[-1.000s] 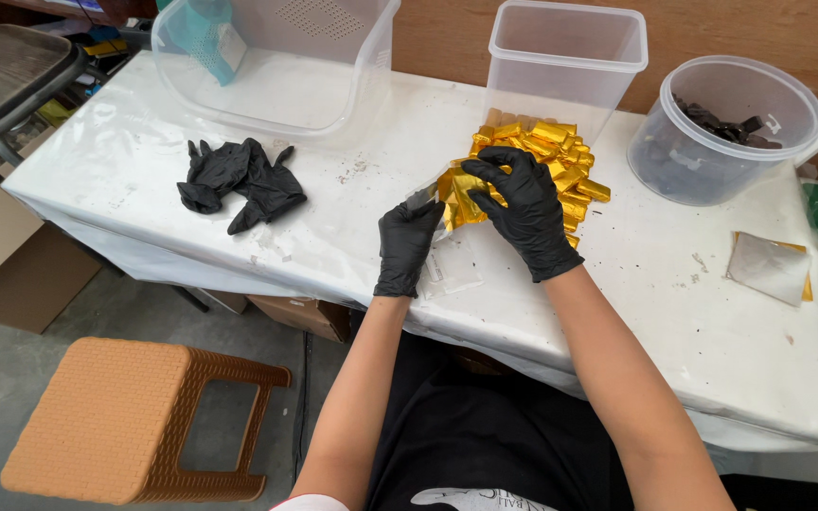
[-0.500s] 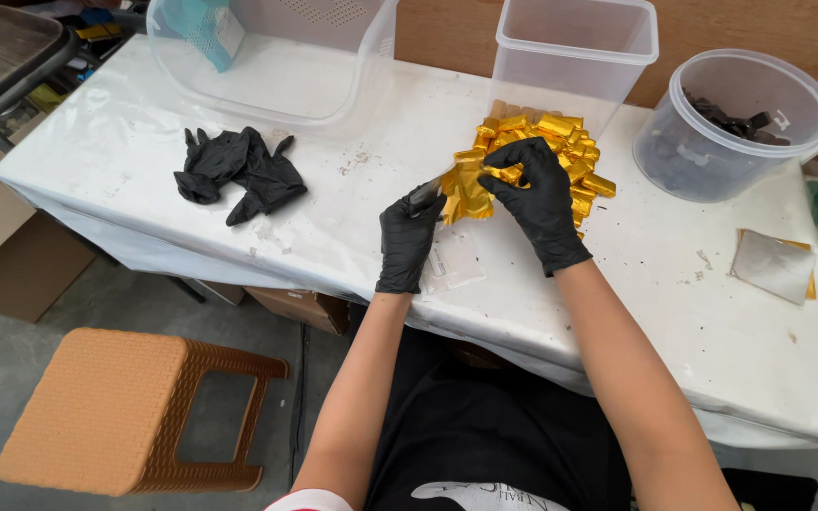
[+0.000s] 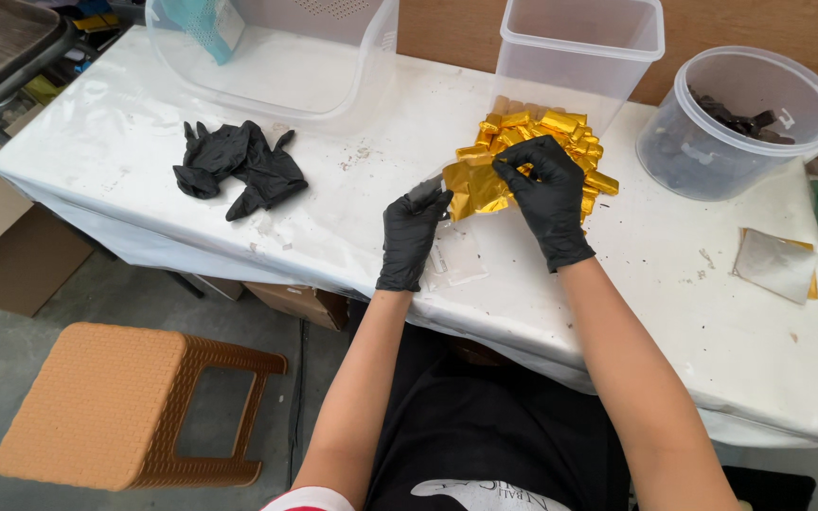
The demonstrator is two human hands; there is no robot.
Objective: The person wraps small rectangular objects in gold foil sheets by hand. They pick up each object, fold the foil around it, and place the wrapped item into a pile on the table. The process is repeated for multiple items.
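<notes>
Both my hands wear black gloves. My left hand pinches the left edge of a gold foil sheet between thumb and fingers. My right hand rests over the same foil, its fingers curled on the sheet at the front of a pile of gold-wrapped pieces. The pile lies on the white-covered table, just in front of a tall clear plastic tub.
A heap of spare black gloves lies at the left. A wide clear bin stands behind it. A round clear tub with dark pieces sits at the right, near a loose foil sheet. An orange woven stool stands on the floor.
Both hands and the foil stay at the pile; my fingers have shifted slightly on the sheet. The view has drifted a little.
</notes>
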